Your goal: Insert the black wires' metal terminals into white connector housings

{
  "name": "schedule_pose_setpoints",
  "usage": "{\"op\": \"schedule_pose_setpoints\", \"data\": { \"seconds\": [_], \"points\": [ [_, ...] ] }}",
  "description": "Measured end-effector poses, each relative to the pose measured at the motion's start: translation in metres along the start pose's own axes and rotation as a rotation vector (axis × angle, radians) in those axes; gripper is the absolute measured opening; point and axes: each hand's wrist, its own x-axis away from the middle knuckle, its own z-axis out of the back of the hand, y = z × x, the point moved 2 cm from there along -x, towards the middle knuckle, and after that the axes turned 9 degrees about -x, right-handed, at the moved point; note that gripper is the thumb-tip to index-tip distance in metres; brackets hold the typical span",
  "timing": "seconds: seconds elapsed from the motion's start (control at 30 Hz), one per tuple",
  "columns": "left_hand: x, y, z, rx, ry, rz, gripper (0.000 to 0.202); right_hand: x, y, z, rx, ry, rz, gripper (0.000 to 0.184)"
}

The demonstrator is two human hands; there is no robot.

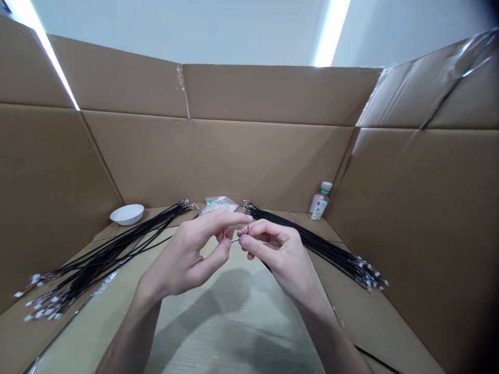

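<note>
My left hand (191,254) and my right hand (278,254) meet at the middle of the work surface, fingertips pinched together. Between them is the end of a thin black cable (245,231) with small coloured wires showing at its tip. My right hand pinches the cable end; my left thumb and forefinger close on the wire tips beside it. The cable's black length trails under my right wrist toward the near right (374,356).
A bundle of black cables (105,254) with white connectors lies at the left, another bundle (319,244) at the right. A white bowl (127,214), a small clear bag (220,204) and a small bottle (320,201) stand at the back. Cardboard walls (268,161) enclose the surface.
</note>
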Motion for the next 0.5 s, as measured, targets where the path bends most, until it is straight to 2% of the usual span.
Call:
{"op": "schedule_pose_setpoints", "data": {
  "seconds": [0.13,0.37,0.5],
  "points": [
    [0.0011,0.0007,-0.0001,-0.099,-0.063,-0.048,0.052,-0.0005,0.0013,-0.001,0.038,-0.027,-0.013,0.012],
    [-0.0013,0.0027,0.0038,-0.032,-0.044,0.022,0.048,-0.001,0.0056,-0.0017,-0.004,-0.052,-0.023,0.014],
    [-0.0004,0.0012,0.0058,0.006,-0.079,0.09,0.046,0.0006,0.0058,-0.0021,0.0,-0.095,-0.054,0.015]
  ]
}}
